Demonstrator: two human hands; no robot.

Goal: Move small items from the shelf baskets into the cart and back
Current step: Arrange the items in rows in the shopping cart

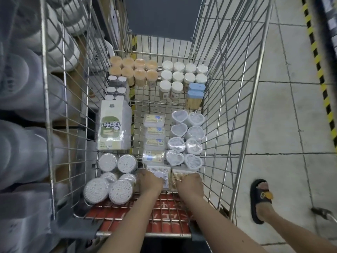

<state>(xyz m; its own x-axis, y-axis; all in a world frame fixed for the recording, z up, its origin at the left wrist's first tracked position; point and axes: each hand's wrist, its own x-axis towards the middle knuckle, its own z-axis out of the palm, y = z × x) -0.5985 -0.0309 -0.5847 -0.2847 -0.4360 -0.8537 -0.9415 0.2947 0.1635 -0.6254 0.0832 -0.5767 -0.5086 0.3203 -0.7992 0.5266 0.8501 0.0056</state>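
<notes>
Both my arms reach down into the wire cart. My left hand grips a clear box of cotton swabs at the near end of the cart floor. My right hand grips a box of wooden-stick swabs beside it. Ahead of them lie flat swab boxes, heart-shaped tubs, round swab tubs, a green-and-white pack, orange-lidded toothpick jars and white-lidded jars.
Stacks of white plastic containers fill the shelf left of the cart. The red child-seat flap lies under my forearms. A sandalled foot stands on the tiled floor to the right, near yellow-black tape.
</notes>
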